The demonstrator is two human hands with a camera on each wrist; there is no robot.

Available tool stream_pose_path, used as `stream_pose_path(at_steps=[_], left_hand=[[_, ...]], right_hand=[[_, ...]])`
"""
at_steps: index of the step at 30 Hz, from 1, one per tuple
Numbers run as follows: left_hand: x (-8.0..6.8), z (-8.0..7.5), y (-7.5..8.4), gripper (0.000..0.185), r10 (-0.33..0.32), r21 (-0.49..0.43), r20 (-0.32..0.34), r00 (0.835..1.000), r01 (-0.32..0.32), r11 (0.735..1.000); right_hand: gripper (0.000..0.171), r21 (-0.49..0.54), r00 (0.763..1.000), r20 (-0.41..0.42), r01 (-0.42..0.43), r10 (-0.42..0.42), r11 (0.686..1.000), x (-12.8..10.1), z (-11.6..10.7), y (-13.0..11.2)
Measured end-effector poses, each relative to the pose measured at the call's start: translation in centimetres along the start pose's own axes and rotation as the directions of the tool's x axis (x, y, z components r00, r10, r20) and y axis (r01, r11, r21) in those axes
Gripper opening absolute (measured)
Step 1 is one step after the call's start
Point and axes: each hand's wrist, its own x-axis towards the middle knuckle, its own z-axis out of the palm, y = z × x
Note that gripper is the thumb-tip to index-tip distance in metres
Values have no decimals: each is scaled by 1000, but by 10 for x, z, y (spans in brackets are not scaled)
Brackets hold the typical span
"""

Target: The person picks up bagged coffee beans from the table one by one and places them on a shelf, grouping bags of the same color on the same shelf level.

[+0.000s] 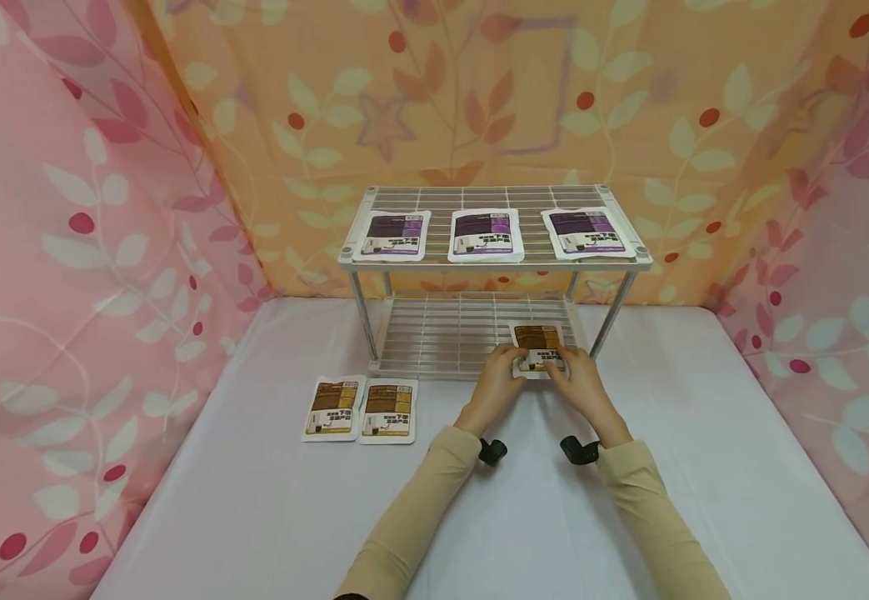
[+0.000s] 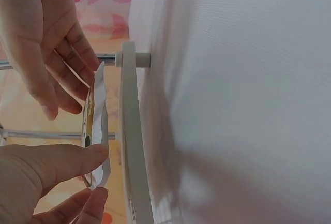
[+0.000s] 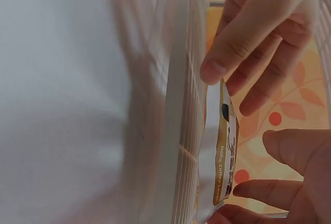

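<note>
A brown-and-gold coffee packet (image 1: 538, 337) lies over the right front of the rack's lower shelf (image 1: 441, 329), tilted near its front edge. My left hand (image 1: 500, 382) pinches its left end, thumb on the near edge (image 2: 97, 154). At the other end, my right hand (image 1: 584, 385) has loosely extended fingers touching the packet's edge; its thumb (image 3: 274, 141) stands off the packet in the right wrist view. Two similar brown packets, one (image 1: 332, 409) and another (image 1: 388, 412), lie side by side on the table, left of my hands.
Three purple packets, left (image 1: 395, 236), middle (image 1: 486, 236) and right (image 1: 588, 233), lie on the rack's upper shelf (image 1: 437, 204). A metal post (image 1: 614, 312) stands right of my right hand. Patterned curtains (image 1: 254, 125) surround the white table (image 1: 254, 517).
</note>
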Motion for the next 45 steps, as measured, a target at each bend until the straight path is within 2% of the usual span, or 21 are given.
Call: stream_pose_path(at_steps=[8,11,14,17,19,23,34,41,45], left_hand=[[14,8,0,41,-5,-4,48,999,5,1000],[18,11,-1,41,22,7,51,998,-23,1000],[20,12,-1,41,41,13,49,998,-42,999],[22,12,1,42,34,22,53,998,-35,999],[23,14,1,42,12,19,69,998,-14,1000],[26,18,4,41,16,54,71,997,-20,998],[26,19,4,41,20,88,33,999,-23,996],[23,18,1,40,50,78,-1,999,-50,996],[20,16,1,38,52,77,-14,999,-51,996]], right_hand=[[54,-66,992,51,-108,112,992,8,-3,1],[54,-111,989,52,-132,139,985,9,-3,1],[55,-191,986,50,-147,159,971,11,-1,1],[57,-269,983,46,-160,178,950,13,2,-1],[57,-310,982,37,-165,186,936,14,4,-2],[55,-359,981,15,-177,195,916,13,6,-2],[56,-335,981,13,-176,191,926,12,8,-5],[56,-326,990,-14,-135,138,936,9,9,-13],[52,-290,996,-44,-91,82,953,9,12,-16]])
